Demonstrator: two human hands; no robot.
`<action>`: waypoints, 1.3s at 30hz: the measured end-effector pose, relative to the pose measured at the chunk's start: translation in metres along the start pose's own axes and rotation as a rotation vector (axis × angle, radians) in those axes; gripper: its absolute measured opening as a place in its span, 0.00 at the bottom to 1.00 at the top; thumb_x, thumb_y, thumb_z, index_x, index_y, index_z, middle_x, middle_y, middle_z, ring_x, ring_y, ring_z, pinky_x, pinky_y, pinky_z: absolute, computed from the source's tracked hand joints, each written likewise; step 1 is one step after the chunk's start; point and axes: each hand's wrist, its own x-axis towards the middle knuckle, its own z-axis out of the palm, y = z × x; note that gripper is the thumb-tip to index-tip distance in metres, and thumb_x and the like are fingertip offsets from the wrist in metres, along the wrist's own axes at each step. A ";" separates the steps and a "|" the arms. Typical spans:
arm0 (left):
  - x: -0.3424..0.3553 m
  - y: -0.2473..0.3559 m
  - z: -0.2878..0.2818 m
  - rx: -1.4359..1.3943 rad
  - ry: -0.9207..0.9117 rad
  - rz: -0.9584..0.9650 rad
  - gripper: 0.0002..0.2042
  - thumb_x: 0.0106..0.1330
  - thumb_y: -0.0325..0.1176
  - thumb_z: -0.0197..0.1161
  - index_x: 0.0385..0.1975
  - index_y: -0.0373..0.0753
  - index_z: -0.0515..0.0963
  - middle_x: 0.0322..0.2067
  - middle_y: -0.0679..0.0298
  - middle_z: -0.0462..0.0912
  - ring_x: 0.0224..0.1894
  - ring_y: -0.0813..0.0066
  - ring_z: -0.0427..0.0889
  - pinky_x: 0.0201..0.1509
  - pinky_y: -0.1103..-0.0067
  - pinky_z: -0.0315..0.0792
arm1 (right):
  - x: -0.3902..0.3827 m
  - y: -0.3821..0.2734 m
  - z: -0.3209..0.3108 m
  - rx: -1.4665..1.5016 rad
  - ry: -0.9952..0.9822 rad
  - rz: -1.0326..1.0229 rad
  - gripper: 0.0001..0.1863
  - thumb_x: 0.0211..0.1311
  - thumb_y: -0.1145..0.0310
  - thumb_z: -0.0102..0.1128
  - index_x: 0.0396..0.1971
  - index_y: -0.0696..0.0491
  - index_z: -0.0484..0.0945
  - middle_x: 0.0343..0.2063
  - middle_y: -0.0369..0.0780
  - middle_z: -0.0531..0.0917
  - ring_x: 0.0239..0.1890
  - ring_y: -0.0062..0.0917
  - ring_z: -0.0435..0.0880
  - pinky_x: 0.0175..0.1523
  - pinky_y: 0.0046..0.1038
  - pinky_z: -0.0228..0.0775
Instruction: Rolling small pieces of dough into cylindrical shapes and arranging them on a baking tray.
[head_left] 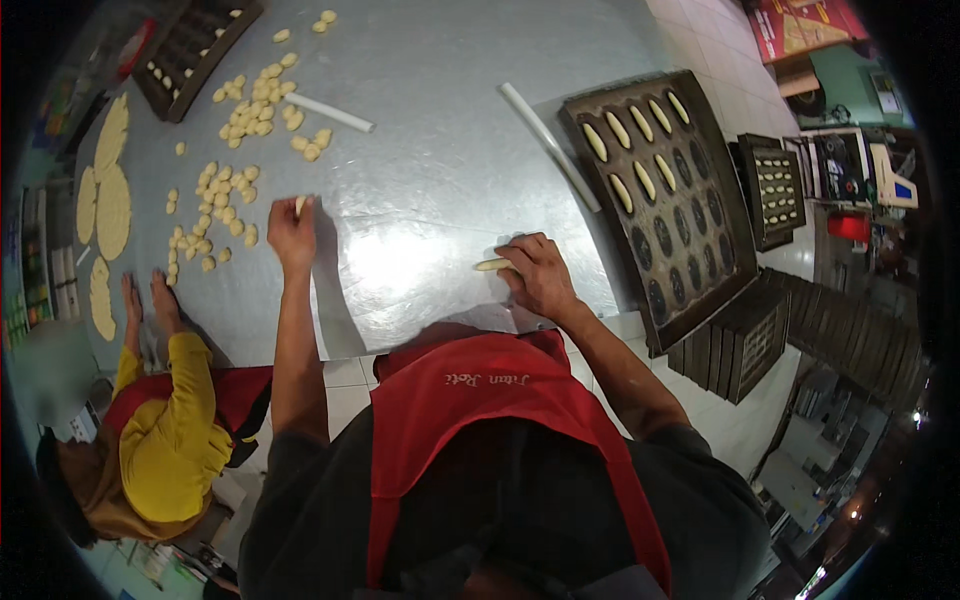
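My left hand (291, 236) is closed in a pinch at the left of the metal table, with a small pale dough piece (300, 205) at its fingertips. My right hand (542, 276) is closed around one end of a slim dough stick (490, 265), low over the table. To the left of my left hand lie loose dough balls (220, 195), some touching one another. Right of my right hand, a dark moulded baking tray (700, 325) holds several dough sticks in its far hollows; its nearer hollows hold none.
A white rod (330, 112) lies beyond my left hand, and a longer grey rod (550, 147) beside the tray. Flattened dough sheets (113, 212) lie far left, near a co-worker's hands (165, 300). Stacked dark trays (735, 345) stand at the right.
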 end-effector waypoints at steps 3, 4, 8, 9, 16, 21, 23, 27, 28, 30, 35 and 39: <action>-0.048 0.016 -0.014 -0.376 -0.134 -0.259 0.13 0.76 0.35 0.75 0.49 0.35 0.81 0.38 0.63 0.87 0.39 0.80 0.84 0.46 0.82 0.78 | 0.005 0.021 -0.018 0.059 0.070 0.055 0.16 0.58 0.75 0.78 0.46 0.51 0.89 0.47 0.42 0.88 0.53 0.40 0.85 0.60 0.41 0.79; -0.060 0.042 -0.016 -0.418 -0.137 -0.330 0.12 0.75 0.32 0.76 0.50 0.35 0.81 0.37 0.66 0.85 0.38 0.81 0.83 0.45 0.82 0.77 | 0.009 0.032 -0.029 0.103 0.250 0.048 0.14 0.60 0.76 0.77 0.46 0.52 0.90 0.43 0.43 0.89 0.51 0.43 0.86 0.57 0.42 0.79; -0.108 0.078 -0.035 -0.330 -0.185 -0.327 0.13 0.75 0.29 0.75 0.54 0.35 0.81 0.36 0.67 0.85 0.37 0.81 0.82 0.45 0.82 0.77 | 0.035 0.073 -0.133 0.311 0.612 0.528 0.16 0.71 0.67 0.77 0.53 0.57 0.87 0.40 0.41 0.90 0.41 0.20 0.88 0.47 0.28 0.82; -0.109 0.099 -0.032 -0.339 -0.189 -0.317 0.13 0.75 0.29 0.75 0.54 0.35 0.81 0.36 0.67 0.85 0.37 0.81 0.82 0.45 0.82 0.77 | 0.031 0.106 -0.151 0.474 0.837 0.446 0.16 0.73 0.69 0.75 0.55 0.58 0.85 0.39 0.39 0.89 0.42 0.17 0.87 0.48 0.26 0.82; -0.130 0.172 0.015 -0.524 -0.376 -0.474 0.12 0.77 0.31 0.73 0.53 0.31 0.86 0.44 0.66 0.90 0.45 0.82 0.84 0.53 0.83 0.78 | -0.053 0.294 -0.197 -0.416 0.359 0.519 0.28 0.61 0.69 0.79 0.62 0.56 0.83 0.52 0.54 0.87 0.49 0.59 0.87 0.58 0.52 0.82; -0.153 0.243 0.071 -0.769 -0.544 -0.434 0.21 0.75 0.29 0.74 0.64 0.32 0.81 0.49 0.58 0.90 0.47 0.76 0.89 0.55 0.77 0.84 | 0.018 0.135 -0.099 0.041 0.266 0.200 0.24 0.65 0.74 0.67 0.62 0.52 0.84 0.57 0.47 0.86 0.61 0.48 0.82 0.67 0.46 0.76; -0.144 0.289 0.081 -0.493 -0.606 -0.373 0.21 0.74 0.28 0.74 0.65 0.37 0.81 0.47 0.58 0.90 0.46 0.69 0.91 0.52 0.72 0.85 | 0.043 0.087 -0.062 0.079 0.279 0.075 0.21 0.67 0.73 0.70 0.60 0.55 0.83 0.52 0.50 0.87 0.59 0.48 0.85 0.64 0.45 0.78; -0.163 0.264 0.093 0.052 -0.434 0.392 0.15 0.71 0.37 0.74 0.53 0.38 0.89 0.60 0.58 0.87 0.55 0.54 0.86 0.59 0.63 0.80 | 0.053 0.097 -0.012 -0.259 0.427 0.224 0.26 0.70 0.67 0.70 0.64 0.59 0.78 0.54 0.52 0.84 0.59 0.53 0.80 0.68 0.47 0.73; -0.171 0.263 0.081 0.114 -0.461 0.437 0.18 0.73 0.37 0.71 0.59 0.39 0.86 0.68 0.55 0.81 0.63 0.50 0.82 0.65 0.59 0.76 | 0.038 0.090 -0.013 -0.190 0.297 0.274 0.25 0.69 0.68 0.69 0.63 0.58 0.79 0.54 0.51 0.84 0.58 0.51 0.81 0.68 0.46 0.73; -0.167 0.272 0.055 0.185 -0.477 0.468 0.21 0.75 0.37 0.68 0.66 0.40 0.84 0.75 0.53 0.75 0.70 0.46 0.77 0.72 0.55 0.72 | 0.007 0.073 -0.012 -0.119 0.159 0.305 0.24 0.69 0.70 0.69 0.63 0.58 0.80 0.54 0.51 0.84 0.57 0.50 0.81 0.68 0.46 0.73; -0.127 0.245 0.079 0.264 -0.453 0.364 0.37 0.80 0.43 0.58 0.86 0.40 0.57 0.86 0.42 0.49 0.87 0.41 0.50 0.88 0.50 0.46 | 0.003 0.066 0.009 0.087 0.155 -0.217 0.22 0.67 0.73 0.68 0.60 0.58 0.81 0.53 0.48 0.85 0.56 0.47 0.82 0.64 0.46 0.75; -0.085 0.239 0.093 0.400 -0.323 0.378 0.38 0.81 0.46 0.57 0.86 0.37 0.56 0.85 0.40 0.50 0.87 0.42 0.50 0.89 0.50 0.42 | 0.058 0.047 -0.009 0.028 0.209 -0.076 0.26 0.65 0.66 0.74 0.61 0.59 0.80 0.54 0.47 0.84 0.56 0.47 0.81 0.64 0.46 0.73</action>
